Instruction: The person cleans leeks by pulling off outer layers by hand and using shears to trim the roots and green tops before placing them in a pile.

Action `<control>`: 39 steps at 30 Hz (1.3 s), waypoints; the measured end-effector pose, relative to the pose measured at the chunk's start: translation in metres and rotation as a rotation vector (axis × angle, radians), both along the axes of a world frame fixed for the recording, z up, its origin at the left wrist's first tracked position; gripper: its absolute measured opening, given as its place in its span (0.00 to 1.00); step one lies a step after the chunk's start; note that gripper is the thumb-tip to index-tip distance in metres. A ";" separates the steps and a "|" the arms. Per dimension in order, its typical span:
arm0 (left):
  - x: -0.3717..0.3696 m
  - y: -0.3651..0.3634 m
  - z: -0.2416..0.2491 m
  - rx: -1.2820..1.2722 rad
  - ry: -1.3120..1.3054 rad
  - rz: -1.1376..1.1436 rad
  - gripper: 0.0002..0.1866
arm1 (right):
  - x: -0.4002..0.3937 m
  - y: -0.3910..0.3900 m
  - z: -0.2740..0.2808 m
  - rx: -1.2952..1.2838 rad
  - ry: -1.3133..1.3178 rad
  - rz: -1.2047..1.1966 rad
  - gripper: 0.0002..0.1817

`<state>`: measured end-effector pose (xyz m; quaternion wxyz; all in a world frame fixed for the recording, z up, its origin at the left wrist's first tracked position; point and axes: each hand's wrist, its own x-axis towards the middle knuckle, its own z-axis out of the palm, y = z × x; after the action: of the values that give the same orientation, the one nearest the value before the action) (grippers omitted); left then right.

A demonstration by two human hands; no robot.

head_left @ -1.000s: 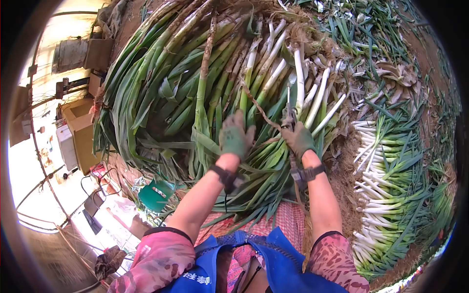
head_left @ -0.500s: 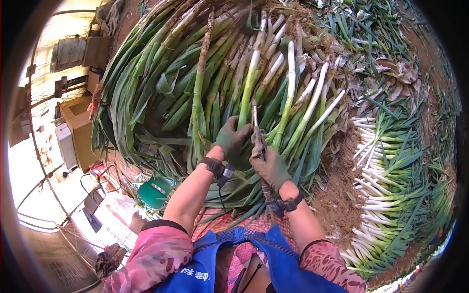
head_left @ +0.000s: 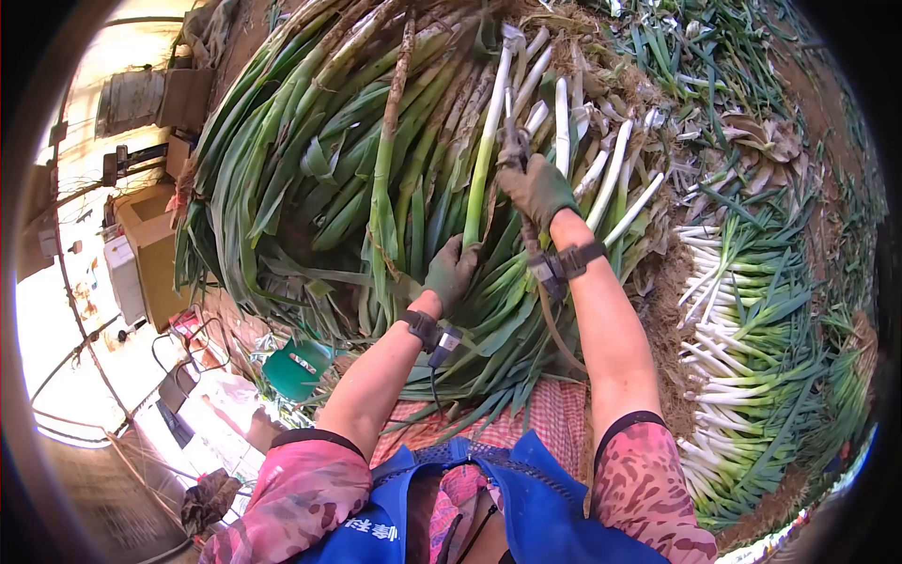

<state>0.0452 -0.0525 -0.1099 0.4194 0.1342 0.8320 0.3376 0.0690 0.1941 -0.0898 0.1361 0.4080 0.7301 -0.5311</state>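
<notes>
My left hand (head_left: 453, 273), in a dirty grey-green glove, is closed around the green part of a long leek (head_left: 485, 141). The stalk points away from me, its white root end at the far side. My right hand (head_left: 540, 193), gloved too, grips an air blow gun (head_left: 515, 148) with a thin nozzle aimed along the upper part of that leek. A hose (head_left: 556, 329) trails from the gun past my right wrist towards me. Under and around both hands lies a large heap of unpeeled leeks (head_left: 319, 179); several cleaner white stalks (head_left: 611, 179) rest to its right.
A row of cleaned leeks (head_left: 723, 376) lies at the right, white ends facing inward, beside brown root scraps (head_left: 644, 385). Leaf trimmings (head_left: 695, 56) cover the ground at the far right. At left are a green plastic stool (head_left: 296, 369) and a cardboard box (head_left: 155, 249). Red checked cloth (head_left: 554, 414) lies before me.
My right hand has moved away from me and right with the air blow gun, up along the stalk. The leek's upper part now looks whiter and cleaner. My left hand has shifted slightly nearer me.
</notes>
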 end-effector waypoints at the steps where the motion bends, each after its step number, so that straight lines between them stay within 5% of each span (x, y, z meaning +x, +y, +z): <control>1: 0.001 0.000 0.001 -0.003 -0.011 0.003 0.25 | 0.003 -0.007 0.011 0.020 -0.003 0.033 0.35; 17: 0.006 0.002 0.005 0.018 -0.031 0.024 0.30 | -0.054 0.048 -0.013 0.074 -0.046 0.031 0.33; 20: -0.004 0.001 0.011 -0.347 -0.125 -0.233 0.33 | -0.016 0.007 0.018 0.039 -0.024 0.042 0.34; 25: 0.007 -0.020 -0.013 -0.282 -0.387 -0.405 0.30 | 0.092 -0.103 0.025 -0.033 -0.037 -0.102 0.29; 30: 0.053 -0.004 -0.028 -0.076 -0.479 -0.343 0.27 | 0.119 -0.094 0.006 0.067 -0.063 -0.221 0.29; 33: 0.082 0.018 -0.023 -0.158 -0.240 -0.461 0.27 | 0.126 -0.076 0.002 0.116 0.037 -0.267 0.28; 35: 0.110 0.036 -0.017 -0.435 -0.222 -0.418 0.28 | 0.139 -0.067 -0.007 0.160 -0.044 -0.223 0.28; 39: 0.162 0.063 -0.018 -0.365 -0.265 -0.429 0.35 | 0.184 -0.052 -0.036 0.257 -0.061 -0.211 0.24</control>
<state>0.2075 0.0102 -0.1276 0.6029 0.1842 0.7697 0.1010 0.2528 0.1418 -0.1262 0.0482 0.5125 0.7405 -0.4320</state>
